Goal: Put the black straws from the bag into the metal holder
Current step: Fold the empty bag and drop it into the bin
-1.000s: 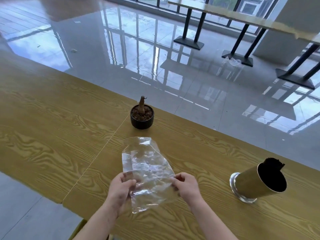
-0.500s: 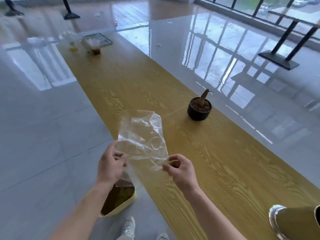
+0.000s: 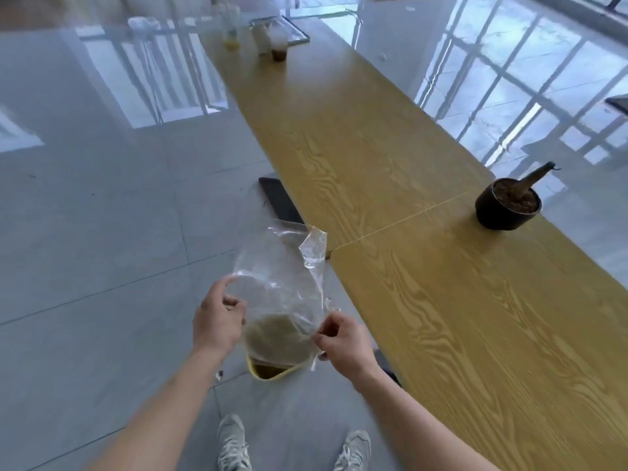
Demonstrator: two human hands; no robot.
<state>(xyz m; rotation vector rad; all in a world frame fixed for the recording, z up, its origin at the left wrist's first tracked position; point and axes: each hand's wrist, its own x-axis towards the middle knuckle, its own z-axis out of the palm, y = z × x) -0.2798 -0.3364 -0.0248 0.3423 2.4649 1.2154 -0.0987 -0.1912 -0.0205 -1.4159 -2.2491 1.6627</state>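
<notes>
A clear plastic bag [image 3: 282, 283] hangs in the air between my hands, left of the wooden table's near edge and above a yellow bin. No straws show inside it. My left hand [image 3: 217, 321] pinches its left side. My right hand [image 3: 343, 341] pinches its lower right corner. The metal holder and the black straws are out of view.
A long wooden table [image 3: 424, 300] runs along the right, with a small black plant pot [image 3: 506, 205] on it and several cups [image 3: 278, 45] at the far end. A yellow bin [image 3: 272, 372] stands on the floor beneath the bag. A dark table foot [image 3: 280, 200] lies on the tiles. My shoes [image 3: 234, 440] show below.
My view has swung left, away from the table, and the metal holder has left the frame. Both hands have carried the bag off the table to above the yellow bin.
</notes>
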